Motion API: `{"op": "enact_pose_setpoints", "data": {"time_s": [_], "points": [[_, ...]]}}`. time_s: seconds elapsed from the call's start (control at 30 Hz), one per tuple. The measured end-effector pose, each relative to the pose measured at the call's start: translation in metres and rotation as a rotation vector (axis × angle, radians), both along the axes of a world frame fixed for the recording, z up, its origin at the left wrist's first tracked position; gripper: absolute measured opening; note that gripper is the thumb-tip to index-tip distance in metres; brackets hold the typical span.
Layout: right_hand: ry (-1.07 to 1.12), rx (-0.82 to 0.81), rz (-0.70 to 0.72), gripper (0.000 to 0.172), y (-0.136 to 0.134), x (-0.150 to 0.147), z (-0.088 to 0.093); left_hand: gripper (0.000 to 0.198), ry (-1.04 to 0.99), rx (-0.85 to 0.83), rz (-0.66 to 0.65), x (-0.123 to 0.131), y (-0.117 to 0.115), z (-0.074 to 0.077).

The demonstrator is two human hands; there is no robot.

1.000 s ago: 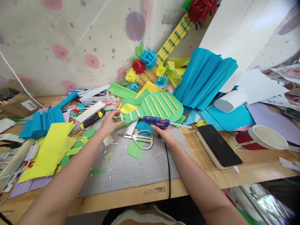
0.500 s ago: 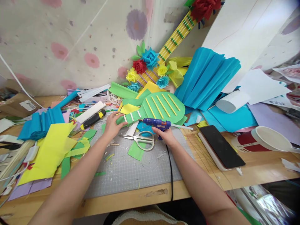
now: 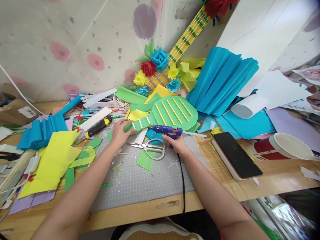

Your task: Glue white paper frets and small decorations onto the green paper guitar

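Observation:
My left hand (image 3: 121,132) grips the narrow end of a green paper-covered guitar shape (image 3: 163,116), which carries yellow strips on its round body and short white strips on its neck. In my right hand (image 3: 177,144) is a blue hot glue gun (image 3: 167,131), a white glue stick (image 3: 195,134) poking from its back. The gun's nozzle points left, at the neck close to the white strips; whether it touches is too small to tell. Below the gun lie white-handled scissors (image 3: 152,148) on a grey cutting mat (image 3: 160,186), beside a green paper scrap (image 3: 145,160).
A yellow utility knife (image 3: 98,127) and yellow paper (image 3: 51,163) lie left. Behind stands a yellow guitar (image 3: 186,40) with paper flowers. At right are blue pleated paper (image 3: 222,83), a phone (image 3: 237,155) and a paper cup (image 3: 287,146). The gun's black cord (image 3: 183,183) crosses the mat.
The view has shifted slightly. Both hands, the glue gun and the green guitar shape stay nearly in place, the nozzle still by the neck.

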State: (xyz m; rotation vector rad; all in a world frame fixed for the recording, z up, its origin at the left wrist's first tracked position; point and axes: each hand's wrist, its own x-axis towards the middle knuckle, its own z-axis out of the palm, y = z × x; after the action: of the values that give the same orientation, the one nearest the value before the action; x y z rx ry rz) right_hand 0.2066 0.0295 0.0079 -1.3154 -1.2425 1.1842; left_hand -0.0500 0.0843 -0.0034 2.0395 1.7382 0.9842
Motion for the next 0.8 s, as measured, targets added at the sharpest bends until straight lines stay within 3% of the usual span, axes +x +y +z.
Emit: {"op": "enact_pose_setpoints", "data": {"time_s": [0.8], "points": [[0.037,-0.033,0.005,0.033,0.0021,0.0015,-0.0055,0.036,0.095,-0.040,0.039,0.0025,-0.0021,-0.0011]]}}
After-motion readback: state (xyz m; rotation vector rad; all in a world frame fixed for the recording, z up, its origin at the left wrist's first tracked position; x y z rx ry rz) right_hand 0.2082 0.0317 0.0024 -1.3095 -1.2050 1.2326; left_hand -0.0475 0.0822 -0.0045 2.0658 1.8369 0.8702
